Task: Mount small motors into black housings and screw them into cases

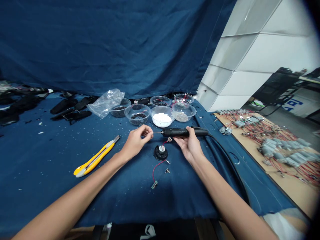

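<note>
Black driver [176, 132], held level just beyond the round part [160, 152]: your right hand [190, 145] grips its body, your left hand [140, 138] pinches the bit [157, 132] near its tip. You seem to be readying the bit; the next move likely calls for steady alignment. Anything else pinched is hidden.

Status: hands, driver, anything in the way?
Right hand gripping black corded driver. Left hand pinching at bit tip. Round black part on blue cloth, between hands. Yellow cutter off left, not in the way.
</note>
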Available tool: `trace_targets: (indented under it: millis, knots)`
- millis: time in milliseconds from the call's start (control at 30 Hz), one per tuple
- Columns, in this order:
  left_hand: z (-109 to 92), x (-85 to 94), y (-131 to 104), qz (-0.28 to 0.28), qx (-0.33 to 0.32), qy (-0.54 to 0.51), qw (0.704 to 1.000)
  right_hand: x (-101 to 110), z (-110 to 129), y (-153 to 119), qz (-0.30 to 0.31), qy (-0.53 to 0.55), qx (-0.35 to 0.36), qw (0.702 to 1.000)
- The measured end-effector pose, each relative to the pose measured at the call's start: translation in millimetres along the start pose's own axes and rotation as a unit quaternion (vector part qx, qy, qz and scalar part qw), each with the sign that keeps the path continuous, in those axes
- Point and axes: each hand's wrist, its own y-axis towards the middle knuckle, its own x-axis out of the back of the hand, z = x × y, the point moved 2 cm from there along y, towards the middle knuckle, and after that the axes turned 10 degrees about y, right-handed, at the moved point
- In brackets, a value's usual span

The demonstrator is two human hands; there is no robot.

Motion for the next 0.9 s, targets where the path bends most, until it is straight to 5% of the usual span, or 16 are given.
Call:
trace_targets:
  millis: [400,567,700,900]
  knots:
    - [-19.5,2.3,-4.4,-0.052,-0.048,0.073,0.995,-1.1,0.3,-3.0,-0.001,0.049,-0.023,0.999]
    - [-44.6,-6.9,-29.7,-0.120,-0.098,0.166,0.974,0.2,5.4,1.7,-0.006,0.057,-0.013,0.998]
    - [-62.8,-28.1,-52.8,0.012,-0.135,0.288,0.948,1.9,15.1,7.1,-0.017,0.060,0.018,0.998]
    - [-60.0,-36.7,-50.2,0.143,-0.081,0.354,0.921,3.8,28.1,11.6,-0.020,0.057,0.059,0.996]
